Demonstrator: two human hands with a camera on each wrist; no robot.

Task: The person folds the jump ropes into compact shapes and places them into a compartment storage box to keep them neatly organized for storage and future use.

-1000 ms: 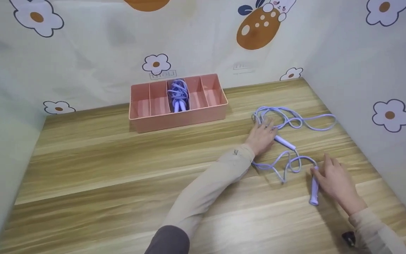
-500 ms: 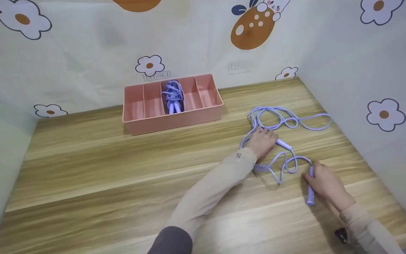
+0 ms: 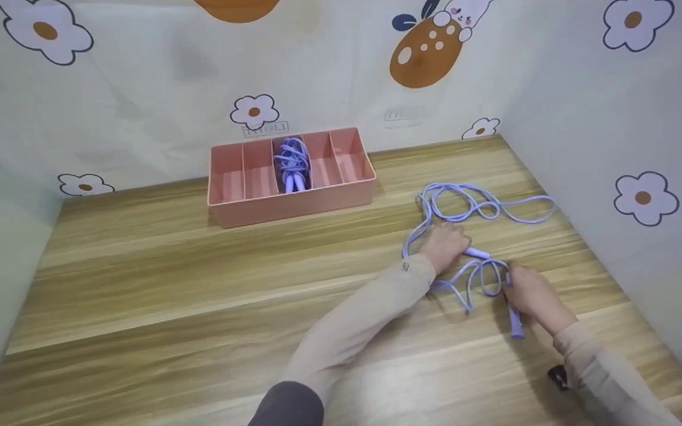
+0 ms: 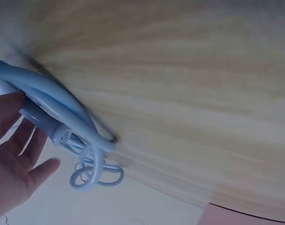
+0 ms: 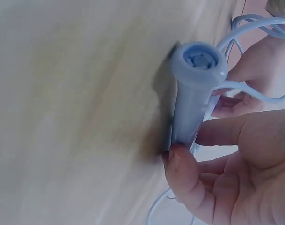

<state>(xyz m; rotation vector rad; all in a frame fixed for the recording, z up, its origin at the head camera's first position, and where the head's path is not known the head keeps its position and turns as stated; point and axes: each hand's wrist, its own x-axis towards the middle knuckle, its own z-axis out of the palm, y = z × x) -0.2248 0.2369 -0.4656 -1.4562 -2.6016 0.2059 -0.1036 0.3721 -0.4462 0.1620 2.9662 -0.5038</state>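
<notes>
A purple jump rope lies loosely on the right of the wooden table, its cord (image 3: pixel 530 221) looped behind both hands. My left hand (image 3: pixel 446 244) grips one handle (image 3: pixel 476 253), whose end pokes out to the right. From the left wrist, that handle (image 4: pixel 41 119) shows against the fingers, with cord running alongside. My right hand (image 3: pixel 533 291) pinches the other handle (image 3: pixel 516 324), which points toward me. Thumb and fingers meet around this handle (image 5: pixel 189 108) in the right wrist view. Slack cord lies bunched between the two hands.
A pink box (image 3: pixel 293 211) with several compartments stands at the back, near the wall. Its middle compartment holds a bundled purple jump rope (image 3: pixel 291 158). Patterned cloth walls (image 3: pixel 341 71) border the table at the back and sides. A small black object (image 3: pixel 558 377) shows by the right sleeve.
My right hand has taken hold of its handle and moved left, nearer the left hand. My left hand has drawn its handle toward me, away from the far loops.
</notes>
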